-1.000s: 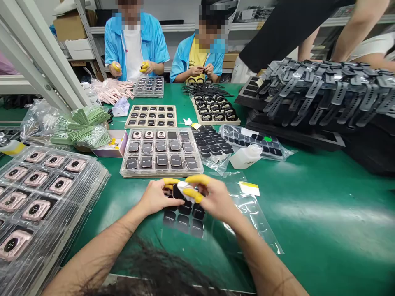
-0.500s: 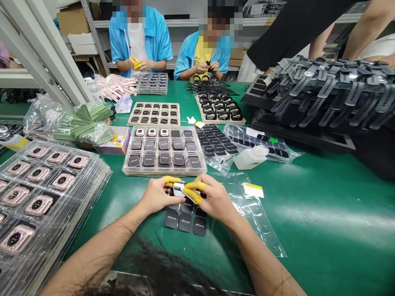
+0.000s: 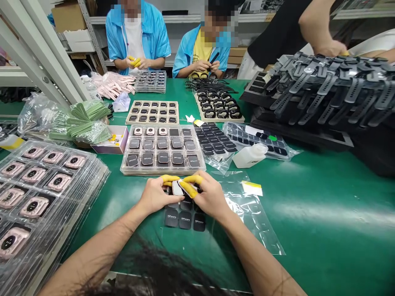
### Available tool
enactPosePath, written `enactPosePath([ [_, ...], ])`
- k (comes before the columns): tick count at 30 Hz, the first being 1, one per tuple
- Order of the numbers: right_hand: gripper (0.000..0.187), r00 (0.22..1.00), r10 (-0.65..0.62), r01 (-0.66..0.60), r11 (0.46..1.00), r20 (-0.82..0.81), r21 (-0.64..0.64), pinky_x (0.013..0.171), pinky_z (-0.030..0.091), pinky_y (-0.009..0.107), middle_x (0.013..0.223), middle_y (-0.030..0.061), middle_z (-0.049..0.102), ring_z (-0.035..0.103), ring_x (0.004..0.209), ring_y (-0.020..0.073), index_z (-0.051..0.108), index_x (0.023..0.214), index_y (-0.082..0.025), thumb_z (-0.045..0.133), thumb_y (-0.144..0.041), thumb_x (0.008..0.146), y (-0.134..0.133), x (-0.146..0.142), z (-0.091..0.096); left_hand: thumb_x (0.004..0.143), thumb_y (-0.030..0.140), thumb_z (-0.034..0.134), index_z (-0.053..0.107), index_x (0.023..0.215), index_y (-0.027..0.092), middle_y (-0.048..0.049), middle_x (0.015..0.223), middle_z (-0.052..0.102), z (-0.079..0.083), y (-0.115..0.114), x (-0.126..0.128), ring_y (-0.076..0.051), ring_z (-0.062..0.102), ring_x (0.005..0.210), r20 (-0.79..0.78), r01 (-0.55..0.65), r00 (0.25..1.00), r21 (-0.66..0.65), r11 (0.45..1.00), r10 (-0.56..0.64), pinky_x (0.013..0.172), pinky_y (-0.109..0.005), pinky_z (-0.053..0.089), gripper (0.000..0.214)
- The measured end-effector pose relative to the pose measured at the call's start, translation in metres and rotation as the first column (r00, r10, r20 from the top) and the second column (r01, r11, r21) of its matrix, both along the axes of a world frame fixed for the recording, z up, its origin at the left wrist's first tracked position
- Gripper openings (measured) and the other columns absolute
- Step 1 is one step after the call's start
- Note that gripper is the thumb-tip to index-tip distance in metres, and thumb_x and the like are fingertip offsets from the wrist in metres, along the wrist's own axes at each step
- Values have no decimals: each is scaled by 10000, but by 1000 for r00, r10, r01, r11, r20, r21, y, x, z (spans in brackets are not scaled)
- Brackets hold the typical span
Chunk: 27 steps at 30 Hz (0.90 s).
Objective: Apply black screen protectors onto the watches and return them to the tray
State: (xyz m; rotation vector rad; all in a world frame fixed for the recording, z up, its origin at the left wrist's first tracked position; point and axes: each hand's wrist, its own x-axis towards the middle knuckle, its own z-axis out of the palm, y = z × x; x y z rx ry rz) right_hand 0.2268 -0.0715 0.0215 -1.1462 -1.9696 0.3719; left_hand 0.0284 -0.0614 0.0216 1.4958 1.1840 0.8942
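Both my hands meet over the green mat, with yellow finger cots on their fingertips. My left hand (image 3: 156, 196) and my right hand (image 3: 208, 197) pinch a small square smartwatch body (image 3: 178, 188) with a pale, glossy face, and my fingers hide much of it. Just below my hands, several black square pads with white print (image 3: 179, 220) lie on a clear plastic sheet. A clear plastic bag (image 3: 249, 218) lies beneath my right hand and forearm.
Ahead stands a clear tray of dark watch faces (image 3: 162, 172). Stacked trays of pink watches (image 3: 37, 197) fill the left. A rack of black straps (image 3: 327, 88) sits at right, near a white bottle (image 3: 249, 156). Two seated co-workers (image 3: 137, 37) handle small items across the table.
My hands have drawn closer together over the watch body, and the white piece seen on it earlier no longer shows. A co-worker's hand has come down onto the black straps at the upper right.
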Motion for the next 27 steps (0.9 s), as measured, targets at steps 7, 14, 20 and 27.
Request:
enactPosePath([
  [7,225,982,-184,180,979,40,91,661,490,320,840,50,682,637,757,191,784,991,-253,613,-381,1059,5,19,5,583,262,990,816,1108,141,-92,1017,869,0,2,-2,-277,840,941,57,-22,998,13,1000,21,881,-357,703,566],
  [14,363,967,-251,252,967,36,-36,846,534,453,1173,108,731,644,1066,312,765,1214,-304,720,-548,949,10,75,23,648,349,992,839,1117,161,-86,1006,870,-7,7,-12,-261,846,869,31,-87,996,418,905,81,890,-384,729,528],
  [20,406,956,-197,104,920,-218,-379,814,562,414,891,35,729,663,810,227,723,1215,-257,765,-487,883,9,47,17,689,358,987,842,1102,157,-83,1020,871,-11,8,-17,-244,846,825,-33,-72,992,656,752,124,890,-364,730,482],
  [27,403,904,-306,139,872,-300,-470,807,559,409,798,38,731,668,766,224,774,1070,-235,789,-552,823,11,46,15,684,333,990,843,1111,171,-81,1014,871,-8,10,-18,-242,843,824,-58,-62,988,695,716,141,860,-343,723,480],
])
